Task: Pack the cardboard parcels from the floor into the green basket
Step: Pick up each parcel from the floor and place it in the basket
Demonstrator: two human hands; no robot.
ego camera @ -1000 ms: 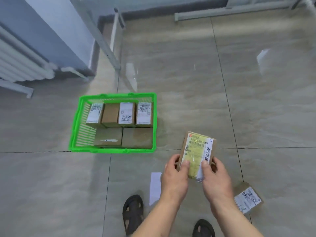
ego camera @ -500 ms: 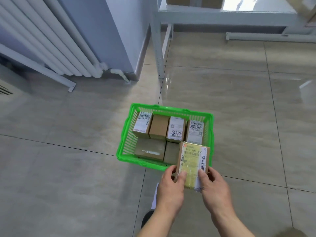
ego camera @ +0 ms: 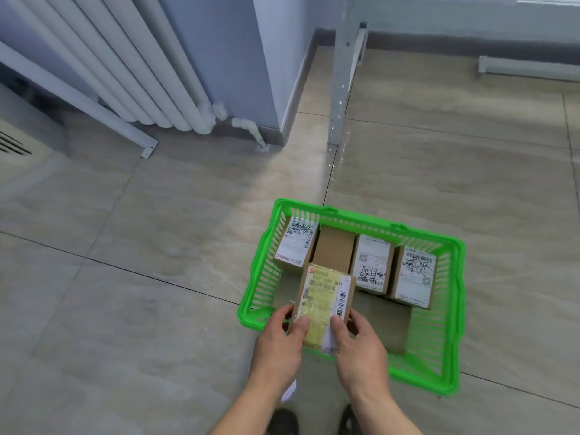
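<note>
A cardboard parcel with a yellow label [ego camera: 323, 304] is gripped at its near end by my left hand [ego camera: 279, 343] and my right hand [ego camera: 359, 346], one on each side. It hovers over the near left part of the green basket [ego camera: 452, 315], which stands on the tiled floor. Inside the basket a back row of several upright parcels [ego camera: 372, 266] fills the far side, some with white labels. Flat brown parcels [ego camera: 387, 321] lie in the near part, partly hidden by the held parcel.
A white radiator [ego camera: 125, 73] and its pipe run along the wall at the upper left. A grey metal shelf leg [ego camera: 342, 86] stands behind the basket. A white slip of paper [ego camera: 290, 392] lies near my shoes [ego camera: 348, 420] at the bottom.
The view has swung toward the basket and come closer. Both hands have carried the yellow-label parcel from beside the basket to above its near left part.
</note>
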